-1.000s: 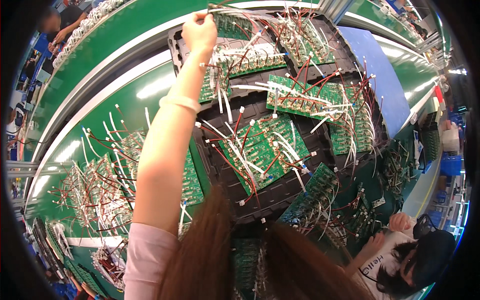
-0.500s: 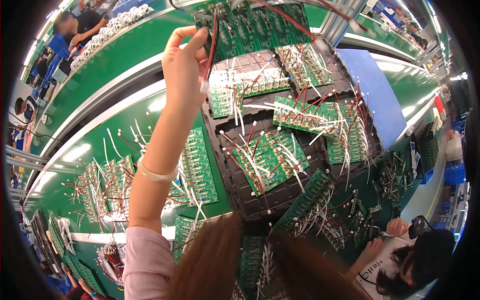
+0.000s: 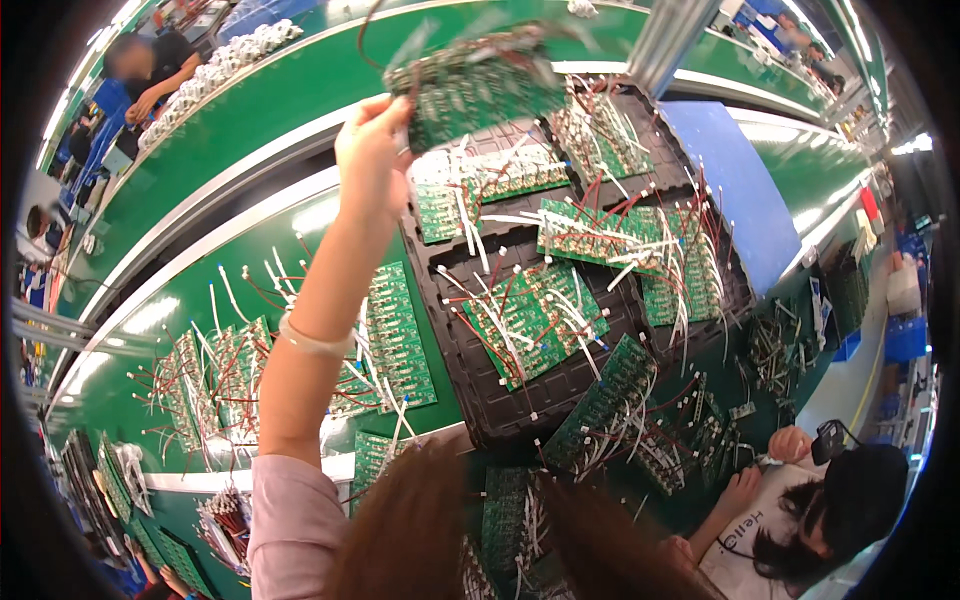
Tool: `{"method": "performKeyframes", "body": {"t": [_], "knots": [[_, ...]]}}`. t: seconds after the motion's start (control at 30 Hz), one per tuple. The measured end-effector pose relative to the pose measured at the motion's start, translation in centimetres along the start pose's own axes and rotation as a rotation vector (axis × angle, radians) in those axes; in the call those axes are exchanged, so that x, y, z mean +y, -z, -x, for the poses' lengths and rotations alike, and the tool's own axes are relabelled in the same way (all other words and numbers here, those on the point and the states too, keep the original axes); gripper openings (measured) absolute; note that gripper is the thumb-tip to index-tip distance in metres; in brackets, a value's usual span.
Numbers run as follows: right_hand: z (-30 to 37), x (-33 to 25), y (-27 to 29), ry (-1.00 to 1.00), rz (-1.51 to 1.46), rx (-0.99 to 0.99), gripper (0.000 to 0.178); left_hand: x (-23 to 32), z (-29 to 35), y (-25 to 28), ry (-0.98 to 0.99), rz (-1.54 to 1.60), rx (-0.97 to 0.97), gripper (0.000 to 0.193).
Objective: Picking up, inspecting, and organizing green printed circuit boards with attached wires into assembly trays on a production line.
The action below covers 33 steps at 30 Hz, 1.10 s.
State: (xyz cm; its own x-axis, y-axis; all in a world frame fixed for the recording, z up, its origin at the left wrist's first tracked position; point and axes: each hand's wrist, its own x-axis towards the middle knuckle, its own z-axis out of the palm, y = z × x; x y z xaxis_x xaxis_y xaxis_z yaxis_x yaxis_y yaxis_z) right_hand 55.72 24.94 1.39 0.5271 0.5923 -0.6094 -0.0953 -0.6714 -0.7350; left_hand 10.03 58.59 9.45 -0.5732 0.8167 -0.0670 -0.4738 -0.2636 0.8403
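Observation:
My left hand (image 3: 374, 155) is raised at the upper middle, its fingers closed on the left edge of a green circuit board panel (image 3: 485, 95). The panel is tilted up above the far end of a black tray (image 3: 437, 310) and smeared by motion; wires dangle from it. Several green boards lie in the tray with white and dark red wires sticking out, among them one board (image 3: 525, 325) in the near left section and another (image 3: 600, 235) further right. A pale bangle (image 3: 315, 342) circles my left wrist. My right hand does not show.
Left of the tray, more wired boards (image 3: 400, 340) lie on the green table. A blue sheet (image 3: 735, 190) lies beyond the tray's right side, near a metal post (image 3: 672, 45). Boards (image 3: 605, 400) overlap the tray's near edge. A co-worker (image 3: 800, 520) sits at the lower right.
My left hand and the panel have moved down slightly, and the panel has swung to the left. The panel's wires have shifted with it. The boards in the tray lie as before.

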Motion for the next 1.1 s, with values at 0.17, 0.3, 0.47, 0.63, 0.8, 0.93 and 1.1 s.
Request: {"method": "performKeyframes", "body": {"t": [0.17, 0.3, 0.47, 0.63, 0.8, 0.93, 1.1], "knots": [[0.3, 0.8, 0.1, -0.015, 0.004, 0.012, 0.022, -3.6, -8.0, 3.1, 0.169, -0.051, 0.169, 0.012], [-0.6, 1.7, 0.2, -0.014, 0.051, 0.016, 0.020, -7.7, -10.9, 2.3, 0.142, -0.054, 0.206, 0.014], [-1.4, 1.5, 0.0, -0.020, 0.004, 0.026, 0.017, -9.8, -12.5, 2.2, 0.167, -0.235, 0.193, 0.037], [-0.3, 0.1, -0.6, -0.032, 0.000, 0.082, 0.015, -10.7, -10.5, 2.4, -0.528, -1.040, 0.200, 0.050], [1.0, -0.5, -1.4, 0.055, 0.047, -0.024, 0.025, -9.2, -6.7, 2.3, -0.546, -1.022, 0.022, 0.056], [0.8, 0.5, -0.7, 0.093, 0.055, -0.088, 0.031, -7.0, -1.5, 0.2, -0.764, -1.142, -0.202, 0.053], [2.4, 0.0, 0.2, 0.205, 0.079, -0.109, 0.044, -7.6, 7.6, -2.0, -0.444, -1.382, -0.793, 0.051]]}}
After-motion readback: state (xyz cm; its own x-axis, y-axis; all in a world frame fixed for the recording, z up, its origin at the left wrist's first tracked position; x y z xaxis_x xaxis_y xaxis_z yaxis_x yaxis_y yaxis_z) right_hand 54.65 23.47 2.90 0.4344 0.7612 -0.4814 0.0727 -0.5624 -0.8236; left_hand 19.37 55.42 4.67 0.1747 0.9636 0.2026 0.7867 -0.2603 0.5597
